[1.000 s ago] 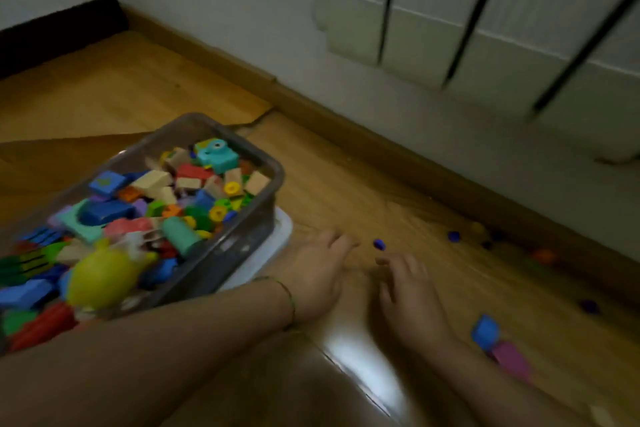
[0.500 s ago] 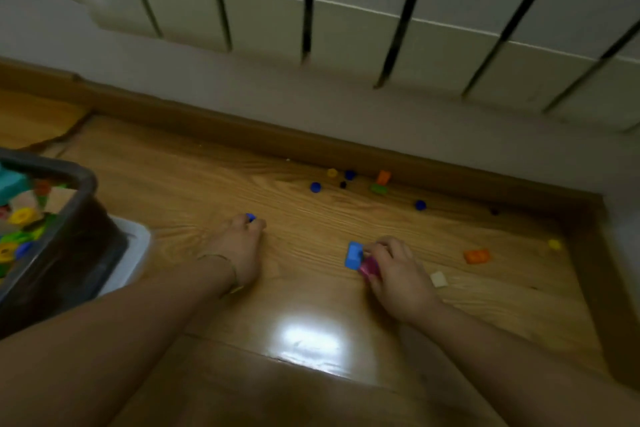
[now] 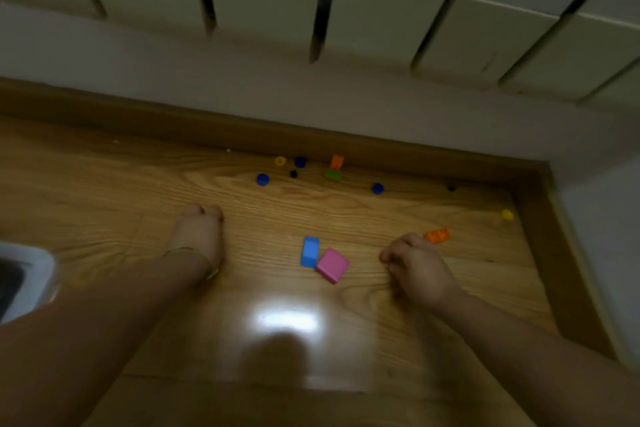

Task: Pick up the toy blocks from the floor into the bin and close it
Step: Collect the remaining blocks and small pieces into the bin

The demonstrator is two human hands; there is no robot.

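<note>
Left hand point(image 3: 199, 236) fisted, contents unseen; right hand point(image 3: 415, 263) curled, contents unclear; blue block point(image 3: 310, 251) and pink block point(image 3: 332, 265) touching, between hands, right hand nearer; blue's long axis near-far.

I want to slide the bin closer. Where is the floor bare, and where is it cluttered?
Bare: wooden floor left of the left hand, and the glossy strip nearest the camera. Crowded: by the brown baseboard, small round pieces and an orange brick; blue block and pink block between the hands.

Wooden floor point(image 3: 138, 191), scattered toy blocks point(image 3: 331, 264)
</note>
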